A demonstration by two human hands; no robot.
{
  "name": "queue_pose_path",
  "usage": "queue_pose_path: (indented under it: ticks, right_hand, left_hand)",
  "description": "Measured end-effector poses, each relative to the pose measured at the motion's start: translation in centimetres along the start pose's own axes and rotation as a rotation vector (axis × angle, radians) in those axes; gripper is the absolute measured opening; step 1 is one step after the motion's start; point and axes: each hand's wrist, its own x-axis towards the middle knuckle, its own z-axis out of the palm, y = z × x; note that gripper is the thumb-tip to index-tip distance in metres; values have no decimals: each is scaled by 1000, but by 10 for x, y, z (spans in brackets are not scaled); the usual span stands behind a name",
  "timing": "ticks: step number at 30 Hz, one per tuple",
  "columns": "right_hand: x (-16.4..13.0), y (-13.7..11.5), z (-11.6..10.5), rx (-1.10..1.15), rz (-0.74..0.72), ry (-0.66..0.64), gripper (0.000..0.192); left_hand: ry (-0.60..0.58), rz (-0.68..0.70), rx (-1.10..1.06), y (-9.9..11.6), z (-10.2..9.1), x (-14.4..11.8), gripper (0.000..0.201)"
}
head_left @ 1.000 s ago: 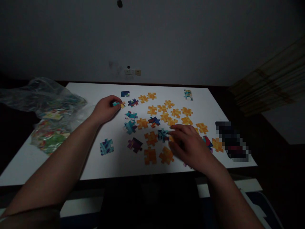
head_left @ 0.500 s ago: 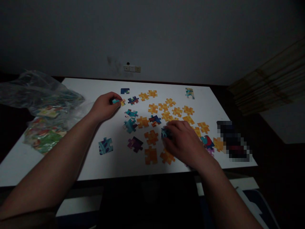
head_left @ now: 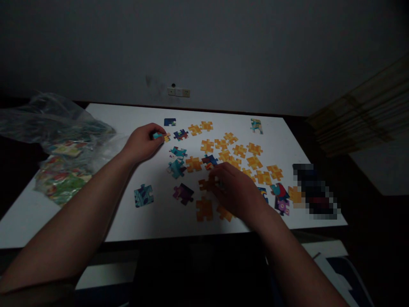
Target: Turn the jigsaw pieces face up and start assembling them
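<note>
Sorting and matching loose puzzle pieces on a white desk, in dim light.

Left hand: grip pressed together, pinching a teal piece at the far left of the spread, low over the desk and just beside a small orange-edged piece. Only a sliver of teal visible past the fingertips; flat, thin card by the look of it, easy to bend if squeezed hard.

Right hand: palm down over the middle of the spread, fingers curled onto an orange piece. Cannot tell whether pinching it or merely touching: fingertips hidden by the hand's own back.

Judged as the search-and-pick step: one piece held ready, a mate being felt for among the rest. Next move, as a judgement: calls for a clean pinch on a single piece without dragging its neighbours, then bringing both hands together with tabs and blanks turned to match.

Around: many orange pieces scattered face-up or back-up, hard to tell which; a purple piece and a teal leaf piece nearer; a clear bag of more pieces at the left edge.
</note>
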Motion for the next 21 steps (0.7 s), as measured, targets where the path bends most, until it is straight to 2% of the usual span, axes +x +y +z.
queue_pose_path:
  ticks: [4,10,12,16,18,21]
  right_hand:
    - [-12,7,1,-37,-104,93,24]
    - [-33,13,-3,-109,-267,26,28]
    - [-34,10,-5,-158,-264,12,32]
    - [-24,0,-15,-191,-194,-163,40]
    - [-13,-4,-21,-198,-168,-224,33]
    - [13,-7,-25,-190,-137,-218,22]
  left_hand:
    - [1,9,-10,1,0,0,33]
    - [-10,0,-9,3,-1,-1,34]
    - [-10,0,-21,4,-1,-1,35]
    - [-12,-11,-19,7,-2,-2,35]
    - [-15,-12,2,8,-3,-3,35]
    - [-18,-4,16,9,-3,-4,34]
